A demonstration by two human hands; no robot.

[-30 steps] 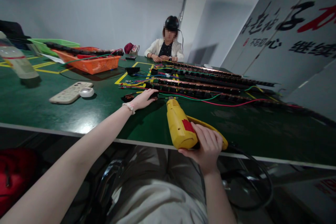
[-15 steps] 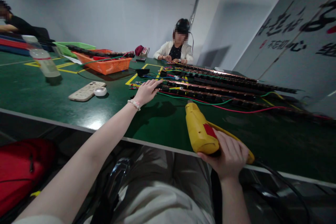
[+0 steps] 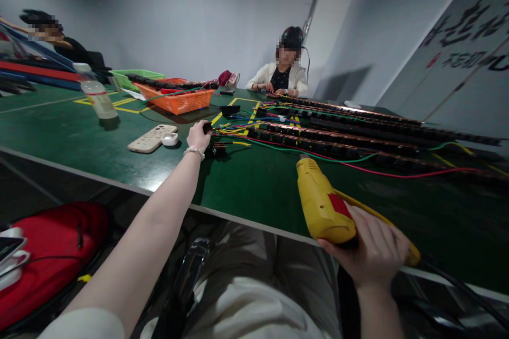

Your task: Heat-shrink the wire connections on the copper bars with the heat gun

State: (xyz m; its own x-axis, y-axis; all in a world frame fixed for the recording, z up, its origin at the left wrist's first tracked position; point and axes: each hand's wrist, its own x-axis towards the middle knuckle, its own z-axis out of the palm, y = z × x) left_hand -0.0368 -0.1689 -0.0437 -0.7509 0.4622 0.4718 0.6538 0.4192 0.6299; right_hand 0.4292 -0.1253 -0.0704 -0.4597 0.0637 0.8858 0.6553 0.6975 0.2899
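My right hand (image 3: 376,246) grips the handle of a yellow heat gun (image 3: 320,198) with a red patch on its side. Its nozzle points away from me, over the table and toward the wires. Stretched forward, my left hand (image 3: 199,136) is closed on a small black piece (image 3: 207,127), whose kind I cannot make out, at the loose ends of coloured wires (image 3: 234,128). Beside that hand lies a dark bundle with a yellow-tipped wire (image 3: 240,143). Long black strips with copper-coloured edges (image 3: 338,137) run off to the right, a green and a red wire along them.
On the green table (image 3: 254,185) are a phone (image 3: 149,139), a white round case (image 3: 170,139), a bottle (image 3: 97,95) and an orange basket (image 3: 178,101) with more strips. A person (image 3: 284,71) works opposite; another (image 3: 75,50) sits far left. A red bag (image 3: 51,254) is below left.
My left hand has moved left from the strips to the wire ends and closed on the black piece. The view has shifted left; the heat gun stays in my right hand.
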